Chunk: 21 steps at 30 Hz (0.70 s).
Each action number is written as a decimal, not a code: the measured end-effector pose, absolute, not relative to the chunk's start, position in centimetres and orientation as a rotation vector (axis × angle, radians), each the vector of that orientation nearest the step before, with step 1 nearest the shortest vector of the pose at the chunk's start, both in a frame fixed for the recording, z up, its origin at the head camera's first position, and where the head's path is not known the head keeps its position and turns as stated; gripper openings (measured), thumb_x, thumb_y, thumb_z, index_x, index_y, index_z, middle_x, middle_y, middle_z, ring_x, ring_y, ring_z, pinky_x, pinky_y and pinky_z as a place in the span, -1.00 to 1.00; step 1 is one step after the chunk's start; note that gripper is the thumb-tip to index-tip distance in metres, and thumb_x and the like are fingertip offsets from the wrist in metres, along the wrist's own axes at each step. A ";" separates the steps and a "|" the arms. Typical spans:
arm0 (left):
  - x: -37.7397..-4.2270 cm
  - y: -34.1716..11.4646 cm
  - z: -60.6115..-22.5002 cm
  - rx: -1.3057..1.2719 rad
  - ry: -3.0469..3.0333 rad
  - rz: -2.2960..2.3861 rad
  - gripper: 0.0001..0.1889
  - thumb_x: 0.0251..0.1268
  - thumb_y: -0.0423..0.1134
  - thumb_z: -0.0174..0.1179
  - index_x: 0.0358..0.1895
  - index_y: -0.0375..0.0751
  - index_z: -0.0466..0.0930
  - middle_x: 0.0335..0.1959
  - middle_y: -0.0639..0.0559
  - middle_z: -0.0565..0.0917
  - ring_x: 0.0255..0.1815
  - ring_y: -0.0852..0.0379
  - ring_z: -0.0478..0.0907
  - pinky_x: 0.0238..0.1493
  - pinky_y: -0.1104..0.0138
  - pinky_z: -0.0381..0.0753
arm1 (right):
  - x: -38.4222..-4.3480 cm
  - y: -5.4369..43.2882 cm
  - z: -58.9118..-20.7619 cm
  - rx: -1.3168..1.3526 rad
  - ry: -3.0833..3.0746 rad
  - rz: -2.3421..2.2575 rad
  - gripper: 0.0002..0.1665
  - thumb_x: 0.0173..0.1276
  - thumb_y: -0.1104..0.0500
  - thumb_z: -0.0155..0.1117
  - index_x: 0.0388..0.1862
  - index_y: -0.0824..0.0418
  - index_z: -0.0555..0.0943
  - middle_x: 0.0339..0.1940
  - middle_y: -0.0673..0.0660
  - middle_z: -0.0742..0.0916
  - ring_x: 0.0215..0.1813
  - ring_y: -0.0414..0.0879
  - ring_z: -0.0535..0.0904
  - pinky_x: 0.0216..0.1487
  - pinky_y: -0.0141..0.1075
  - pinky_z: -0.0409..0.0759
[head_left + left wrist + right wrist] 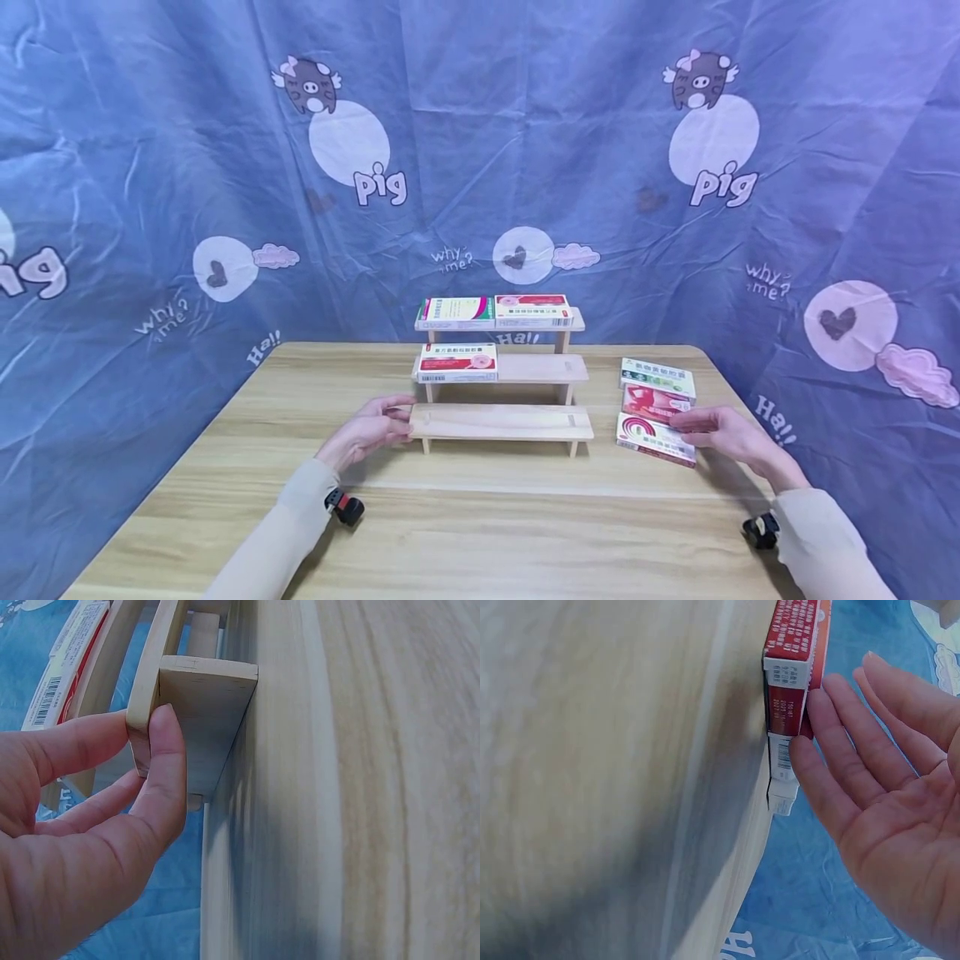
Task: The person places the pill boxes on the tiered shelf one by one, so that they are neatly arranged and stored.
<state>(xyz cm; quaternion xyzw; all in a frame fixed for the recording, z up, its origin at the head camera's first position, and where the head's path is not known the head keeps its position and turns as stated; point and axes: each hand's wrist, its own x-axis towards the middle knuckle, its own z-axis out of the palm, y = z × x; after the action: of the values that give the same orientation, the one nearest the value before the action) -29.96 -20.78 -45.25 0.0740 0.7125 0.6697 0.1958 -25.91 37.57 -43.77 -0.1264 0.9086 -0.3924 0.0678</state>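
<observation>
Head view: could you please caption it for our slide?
Left hand grips the stepped wooden rack; right hand touches the nearest medicine box.

A three-step pale wooden rack (501,421) stands mid-table (480,533), three flat medicine boxes (657,403) lying in a row to its right

A blue cloth backdrop (150,167) fills the upper part of the frame, printed with cartoon pigs, white circles, pink clouds and the word "pig". A light wooden tabletop (465,533) occupies the lower centre, evenly lit.
</observation>
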 end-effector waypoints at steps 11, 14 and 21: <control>-30.0 -20.8 -45.0 0.192 1.977 1.886 -0.27 0.17 -0.64 0.07 0.46 -0.51 0.05 0.18 -0.40 0.43 -0.16 0.09 0.62 0.13 0.15 0.68 | -26.0 37.6 -43.8 -0.386 2.696 -1.215 -0.52 0.28 0.14 0.35 0.13 0.35 0.62 0.15 0.30 0.68 0.04 -0.53 0.49 0.03 -0.60 0.48; -30.1 -20.7 -45.0 0.184 1.977 1.891 -0.28 0.18 -0.64 0.06 0.45 -0.50 0.06 0.20 -0.42 0.42 -0.16 0.08 0.62 0.11 0.17 0.69 | -25.9 37.5 -43.9 -0.357 2.715 -1.203 -0.50 0.28 0.12 0.35 0.15 0.34 0.61 0.17 0.30 0.67 0.09 -0.43 0.50 0.03 -0.57 0.48; -30.1 -20.7 -45.0 0.183 1.977 1.893 -0.28 0.18 -0.64 0.05 0.45 -0.52 0.05 0.19 -0.42 0.43 -0.15 0.09 0.63 0.10 0.19 0.70 | -26.0 37.2 -44.1 -0.382 2.749 -1.093 -0.44 0.22 0.16 0.38 0.19 0.34 0.59 0.22 0.38 0.61 0.26 0.15 0.46 0.08 -0.36 0.48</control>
<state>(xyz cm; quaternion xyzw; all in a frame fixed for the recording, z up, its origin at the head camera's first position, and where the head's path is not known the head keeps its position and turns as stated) -30.06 -20.73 -45.05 0.0653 0.7064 0.6764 0.1978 -25.95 37.22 -44.15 -0.1276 0.9187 -0.3651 0.0793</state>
